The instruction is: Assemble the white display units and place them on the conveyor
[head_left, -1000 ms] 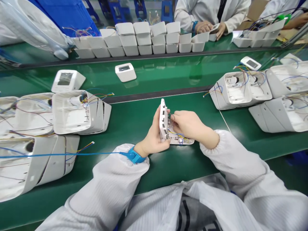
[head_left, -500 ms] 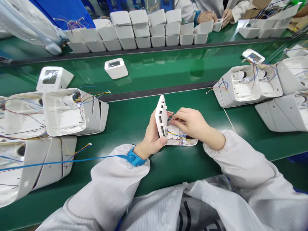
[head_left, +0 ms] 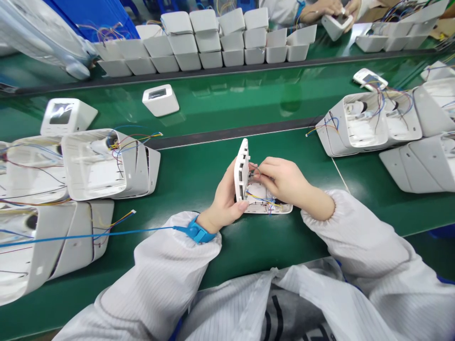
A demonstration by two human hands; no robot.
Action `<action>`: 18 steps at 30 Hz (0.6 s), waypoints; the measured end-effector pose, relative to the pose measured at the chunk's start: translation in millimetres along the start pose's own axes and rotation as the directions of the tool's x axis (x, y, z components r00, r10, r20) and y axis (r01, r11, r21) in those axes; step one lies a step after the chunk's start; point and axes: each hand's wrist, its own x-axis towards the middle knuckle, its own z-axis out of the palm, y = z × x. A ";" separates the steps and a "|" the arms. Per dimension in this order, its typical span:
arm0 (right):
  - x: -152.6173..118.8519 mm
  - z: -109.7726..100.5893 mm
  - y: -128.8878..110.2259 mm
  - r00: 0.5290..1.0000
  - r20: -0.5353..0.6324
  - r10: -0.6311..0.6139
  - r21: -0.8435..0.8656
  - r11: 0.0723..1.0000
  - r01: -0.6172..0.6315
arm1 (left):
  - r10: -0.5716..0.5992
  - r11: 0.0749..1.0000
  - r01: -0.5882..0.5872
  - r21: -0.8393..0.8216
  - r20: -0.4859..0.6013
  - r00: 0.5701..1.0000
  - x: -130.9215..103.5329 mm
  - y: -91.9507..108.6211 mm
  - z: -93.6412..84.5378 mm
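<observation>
My left hand (head_left: 229,199) is closed around a white plastic front cover (head_left: 241,171), which stands nearly upright on its edge. To its right, a white housing (head_left: 272,208) lies on the green bench with its inside facing up, and red, blue and yellow wires cross it. My right hand (head_left: 280,179) reaches over the housing, thumb and forefinger pinched on a thin wire (head_left: 255,169) beside the inner face of the cover. The far end of that wire is hidden behind the fingers and cover. A blue wrist strap (head_left: 199,232) circles my left wrist.
Open white housings with loose wires stand at left (head_left: 95,166) and right (head_left: 366,123). Closed white devices (head_left: 161,100) sit on the strip behind the dark rail (head_left: 241,132). Stacked housings (head_left: 209,42) line the back. A co-worker's hands (head_left: 329,9) hold a white device.
The cover in my left hand has tilted a little more upright and shifted slightly right. Devices on the far strip have slid left. The co-worker's hands have lifted and turned their device.
</observation>
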 end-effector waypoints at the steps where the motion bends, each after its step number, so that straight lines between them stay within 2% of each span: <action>1: -0.1 0.2 0.1 1.000 -0.001 -0.006 -0.011 1.000 0.006 | 0.011 1.000 -0.011 -0.006 0.005 1.000 -0.3 -0.1 0.3; 8: -0.1 1.3 1.1 1.000 0.021 -0.022 -0.031 0.999 0.022 | 0.030 0.999 -0.031 -0.010 -0.050 0.998 -1.8 -0.3 1.9; 14: -0.1 1.0 1.1 0.999 0.039 -0.016 -0.033 0.999 0.018 | -0.038 0.999 0.038 -0.012 -0.036 0.999 -4.1 -1.7 1.3; 18: -0.4 1.4 2.1 0.999 0.018 -0.043 -0.037 0.998 0.044 | -0.028 1.000 0.027 -0.012 -0.032 0.999 -2.9 -1.2 0.7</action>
